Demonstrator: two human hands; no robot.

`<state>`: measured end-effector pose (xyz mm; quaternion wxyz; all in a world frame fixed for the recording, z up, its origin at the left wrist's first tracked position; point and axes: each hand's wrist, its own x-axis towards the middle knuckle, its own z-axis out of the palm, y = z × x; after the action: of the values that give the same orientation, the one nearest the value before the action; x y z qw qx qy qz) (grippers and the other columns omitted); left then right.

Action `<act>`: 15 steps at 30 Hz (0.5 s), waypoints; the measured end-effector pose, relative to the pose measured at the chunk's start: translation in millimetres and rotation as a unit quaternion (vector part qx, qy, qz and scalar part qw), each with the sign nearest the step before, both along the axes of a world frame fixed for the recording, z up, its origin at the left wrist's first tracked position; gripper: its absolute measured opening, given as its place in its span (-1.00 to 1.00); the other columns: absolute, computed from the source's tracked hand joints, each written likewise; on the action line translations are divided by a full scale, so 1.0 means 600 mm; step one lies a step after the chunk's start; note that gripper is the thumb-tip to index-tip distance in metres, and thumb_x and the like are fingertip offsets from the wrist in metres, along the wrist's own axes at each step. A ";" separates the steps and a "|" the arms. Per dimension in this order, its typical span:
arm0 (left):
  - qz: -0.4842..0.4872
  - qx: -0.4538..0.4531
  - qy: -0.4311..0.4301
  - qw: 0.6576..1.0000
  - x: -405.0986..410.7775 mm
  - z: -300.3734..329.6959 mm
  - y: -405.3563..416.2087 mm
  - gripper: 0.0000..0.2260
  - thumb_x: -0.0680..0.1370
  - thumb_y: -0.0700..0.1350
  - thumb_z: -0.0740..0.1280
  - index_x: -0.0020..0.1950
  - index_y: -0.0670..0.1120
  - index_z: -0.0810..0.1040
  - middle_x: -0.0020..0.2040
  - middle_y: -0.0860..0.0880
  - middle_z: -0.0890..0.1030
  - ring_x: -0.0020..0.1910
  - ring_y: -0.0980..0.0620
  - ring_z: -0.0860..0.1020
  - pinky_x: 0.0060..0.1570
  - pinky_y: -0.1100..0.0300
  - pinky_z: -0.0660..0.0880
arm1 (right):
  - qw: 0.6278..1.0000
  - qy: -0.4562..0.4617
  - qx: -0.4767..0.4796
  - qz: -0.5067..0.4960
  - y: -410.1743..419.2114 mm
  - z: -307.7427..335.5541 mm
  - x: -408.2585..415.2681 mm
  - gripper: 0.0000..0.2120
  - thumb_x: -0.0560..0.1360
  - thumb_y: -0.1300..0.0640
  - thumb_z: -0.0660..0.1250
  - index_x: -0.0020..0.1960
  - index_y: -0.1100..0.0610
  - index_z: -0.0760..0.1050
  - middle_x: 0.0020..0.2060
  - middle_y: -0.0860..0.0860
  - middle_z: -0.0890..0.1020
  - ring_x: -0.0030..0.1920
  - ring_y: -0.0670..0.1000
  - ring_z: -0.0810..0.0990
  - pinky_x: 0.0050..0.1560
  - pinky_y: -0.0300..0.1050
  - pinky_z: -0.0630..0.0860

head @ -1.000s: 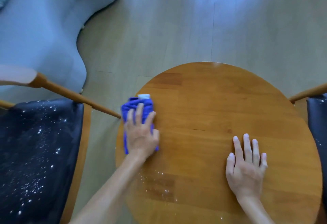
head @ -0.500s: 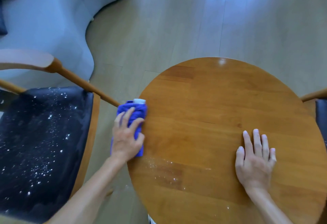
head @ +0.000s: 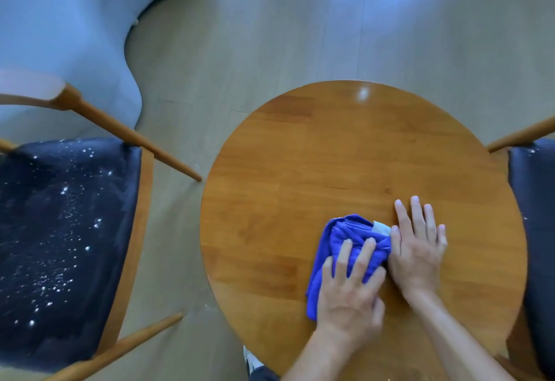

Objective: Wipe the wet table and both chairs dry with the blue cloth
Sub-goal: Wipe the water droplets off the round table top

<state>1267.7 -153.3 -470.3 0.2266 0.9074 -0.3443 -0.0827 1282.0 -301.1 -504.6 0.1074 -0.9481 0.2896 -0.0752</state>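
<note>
Fingers point(head: 357, 257) of the left hand point(head: 350, 296) lie straight, pressing the bunched blue cloth point(head: 345, 236) onto the round table point(head: 300, 155). Beside it, touching, the right hand point(head: 417, 248) rests flat, fingers extended. Droplets speckle the left chair point(head: 60, 230); the right chair point(head: 534, 200) peeks in.

Both arms come in from the bottom of the frame, bare up to the edge. The left hand point(head: 350, 296) sits lower right of the middle, palm down, with its fingers spread and lying fairly straight as it presses on the blue cloth point(head: 342, 242). The right hand point(head: 417, 248) is just beside it on the right, flat on the bench point(head: 300, 170), fingers straight and pointing to the top of the frame. The two hands touch along their inner sides.
</note>
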 end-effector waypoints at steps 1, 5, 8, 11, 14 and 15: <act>-0.011 -0.009 -0.013 1.000 0.011 -0.002 0.012 -0.64 0.29 -0.03 0.29 0.09 0.06 0.56 0.49 0.01 0.33 0.41 -0.16 0.35 0.16 -0.09 0.45 | 1.000 0.000 0.006 -0.001 -0.001 0.001 0.000 -0.49 0.56 0.03 -0.03 0.42 0.13 0.40 0.46 0.14 0.34 0.47 0.20 0.28 0.40 0.29 0.16; 0.052 0.012 -0.078 0.996 0.117 0.000 0.160 -0.69 0.36 -0.11 0.29 0.07 -0.05 0.64 0.42 -0.10 0.42 0.36 -0.23 0.38 0.18 -0.12 0.43 | 0.999 0.015 0.047 -0.009 0.000 0.004 0.000 -0.46 0.54 0.00 -0.06 0.45 0.07 0.35 0.50 0.07 0.26 0.52 0.13 0.17 0.46 0.20 0.03; 0.176 0.047 -0.094 0.979 0.193 -0.005 0.254 -0.68 0.41 -0.09 0.22 0.06 -0.12 0.66 0.40 -0.16 0.43 0.33 -0.30 0.34 0.28 -0.16 0.35 | 0.996 0.021 0.085 -0.016 0.000 0.008 0.002 -0.46 0.52 -0.01 -0.03 0.47 0.04 0.33 0.53 0.03 0.21 0.54 0.08 0.09 0.49 0.14 -0.08; 0.230 0.068 -0.080 0.967 0.171 -0.009 0.229 -0.65 0.42 -0.08 0.20 0.08 -0.13 0.65 0.42 -0.16 0.41 0.35 -0.30 0.33 0.19 -0.15 0.35 | 0.990 0.028 0.137 -0.017 -0.005 0.015 0.005 -0.46 0.50 0.01 0.02 0.48 0.01 0.31 0.55 -0.02 0.15 0.56 0.03 0.00 0.49 0.07 -0.19; 0.194 0.039 -0.024 0.980 0.082 -0.007 0.128 -0.67 0.40 -0.10 0.27 0.12 -0.07 0.63 0.45 -0.12 0.37 0.39 -0.26 0.30 0.15 -0.17 0.40 | 0.976 0.019 0.214 -0.037 -0.004 0.035 0.010 -0.44 0.51 -0.02 -0.05 0.48 -0.02 0.29 0.56 -0.06 0.10 0.56 -0.04 -0.07 0.50 0.03 -0.24; 0.170 0.030 0.010 0.985 0.049 -0.004 0.087 -0.67 0.40 -0.09 0.29 0.14 -0.03 0.62 0.47 -0.10 0.36 0.41 -0.24 0.28 0.14 -0.17 0.41 | 0.973 0.007 0.226 -0.039 0.004 0.046 0.011 -0.45 0.52 -0.02 -0.06 0.48 -0.01 0.29 0.56 -0.06 0.10 0.56 -0.04 -0.06 0.50 0.04 -0.22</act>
<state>1297.4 -100.9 -472.4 0.2136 0.9582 -0.1799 -0.0626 1288.3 -298.5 -477.2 0.3140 -0.8879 0.3363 -0.0050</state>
